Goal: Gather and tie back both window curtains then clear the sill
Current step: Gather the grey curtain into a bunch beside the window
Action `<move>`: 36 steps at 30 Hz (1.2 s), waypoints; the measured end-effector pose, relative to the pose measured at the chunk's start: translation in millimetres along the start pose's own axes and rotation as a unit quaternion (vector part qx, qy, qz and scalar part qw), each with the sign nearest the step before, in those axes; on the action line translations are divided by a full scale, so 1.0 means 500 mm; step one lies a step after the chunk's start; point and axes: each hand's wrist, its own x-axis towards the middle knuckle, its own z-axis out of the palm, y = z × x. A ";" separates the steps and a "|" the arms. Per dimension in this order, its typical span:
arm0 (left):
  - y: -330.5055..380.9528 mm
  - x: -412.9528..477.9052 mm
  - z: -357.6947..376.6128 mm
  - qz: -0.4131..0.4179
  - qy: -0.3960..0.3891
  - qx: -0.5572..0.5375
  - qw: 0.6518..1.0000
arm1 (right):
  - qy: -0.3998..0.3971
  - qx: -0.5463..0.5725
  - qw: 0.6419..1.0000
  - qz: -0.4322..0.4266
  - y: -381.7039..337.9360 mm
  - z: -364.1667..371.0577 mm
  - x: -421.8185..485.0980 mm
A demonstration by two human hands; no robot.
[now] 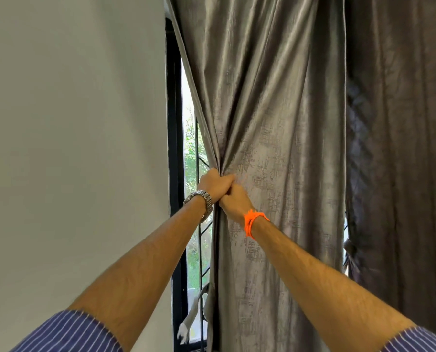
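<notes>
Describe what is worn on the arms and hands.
The left hand has a silver metal-link watch at the wrist. The right hand has a bright orange thread tied round its wrist. Blue sleeves with thin white stripes end near the elbows. No gloves.

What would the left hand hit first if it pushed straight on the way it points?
The grey curtain: the left hand grips its bunched edge, and up and right along the forearm's line lie only more folds. The window bars may sit just behind; depth is unclear.
</notes>
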 end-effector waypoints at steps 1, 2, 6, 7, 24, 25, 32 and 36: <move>0.001 -0.001 0.006 -0.004 0.012 0.016 1.000 | -0.005 0.005 1.000 0.004 0.006 0.002 0.000; 0.002 0.000 0.010 -0.007 0.024 0.030 0.999 | -0.010 0.010 1.000 0.007 0.010 0.004 -0.002; -0.002 0.007 0.023 -0.013 0.067 0.082 0.994 | -0.026 0.041 0.999 0.013 0.031 0.006 -0.004; -0.004 0.008 0.025 -0.011 0.077 0.089 0.993 | -0.030 0.053 0.998 0.009 0.036 0.004 -0.004; -0.047 0.056 0.037 0.018 0.106 0.163 0.981 | 0.206 0.102 0.970 0.081 0.172 -0.134 0.073; -0.051 0.059 0.037 0.018 0.107 0.165 0.980 | 0.246 0.065 0.963 0.085 0.186 -0.148 0.080; -0.062 0.072 0.039 0.019 0.115 0.173 0.978 | 0.255 0.108 0.950 0.143 0.260 -0.189 0.127; -0.060 0.075 0.040 0.021 0.116 0.182 0.976 | 0.218 0.169 0.945 0.174 0.289 -0.181 0.145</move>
